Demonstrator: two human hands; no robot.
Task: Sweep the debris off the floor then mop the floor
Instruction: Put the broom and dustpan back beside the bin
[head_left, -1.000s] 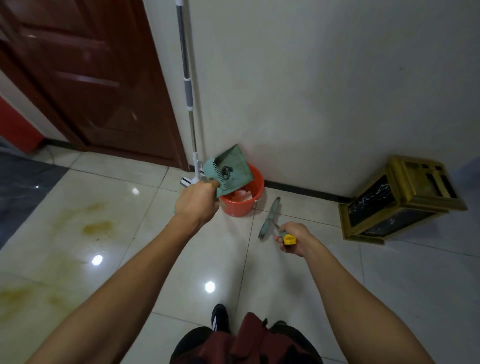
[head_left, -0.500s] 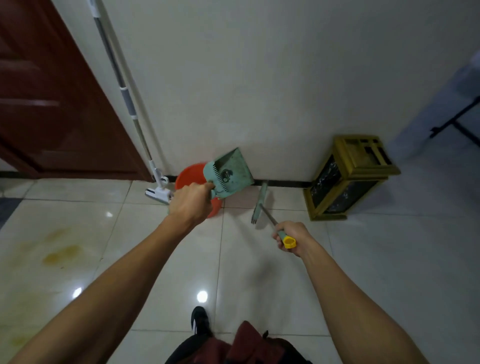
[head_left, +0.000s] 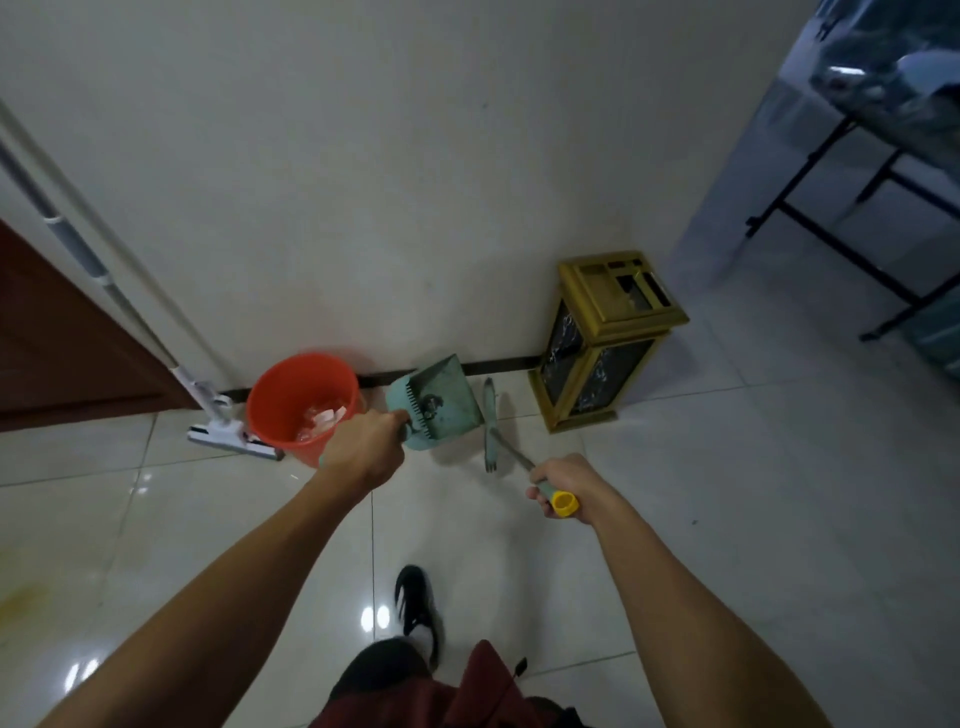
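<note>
One orange bucket (head_left: 304, 402) — pale scraps inside — beside the dustpan (head_left: 439, 402).

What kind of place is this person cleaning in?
Probably an indoor hallway or lobby: glossy tiled floor, a wooden door, and a gold-framed bin against the plain wall.

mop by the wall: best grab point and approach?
Probably the mop's grey sleeve partway up its shaft. The mop leans on the wall beside the door, head on the floor by the orange bucket, so wrap it from the open room side.
</note>
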